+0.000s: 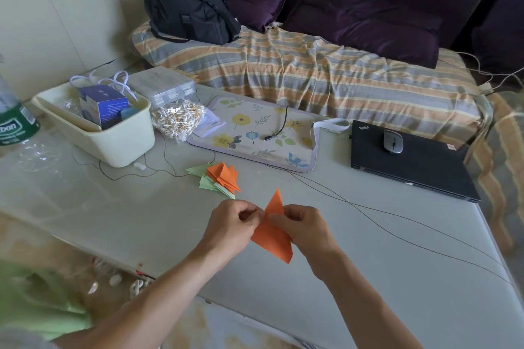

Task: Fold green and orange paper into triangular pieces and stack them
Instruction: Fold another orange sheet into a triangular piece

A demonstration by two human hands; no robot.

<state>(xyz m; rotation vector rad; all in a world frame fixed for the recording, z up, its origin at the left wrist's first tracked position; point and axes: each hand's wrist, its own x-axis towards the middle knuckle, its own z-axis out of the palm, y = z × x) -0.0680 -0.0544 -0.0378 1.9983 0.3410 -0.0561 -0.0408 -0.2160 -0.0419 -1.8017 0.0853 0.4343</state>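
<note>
An orange paper sheet (274, 238), partly folded, is held above the table's near middle. One pointed flap sticks up between my hands and a wider part hangs below. My left hand (232, 228) pinches it from the left with curled fingers. From the right, my right hand (304, 225) pinches the same fold. Just beyond my hands lies a pile of folded pieces (219, 178), orange triangles on top of pale green ones.
A cream tub (113, 144) with a blue box stands at the left, a bag of cotton swabs (177, 120) beside it. A floral mat (255, 133) lies behind the pile, a black laptop (411, 161) with a mouse at right. Thin cables (382, 224) cross the table.
</note>
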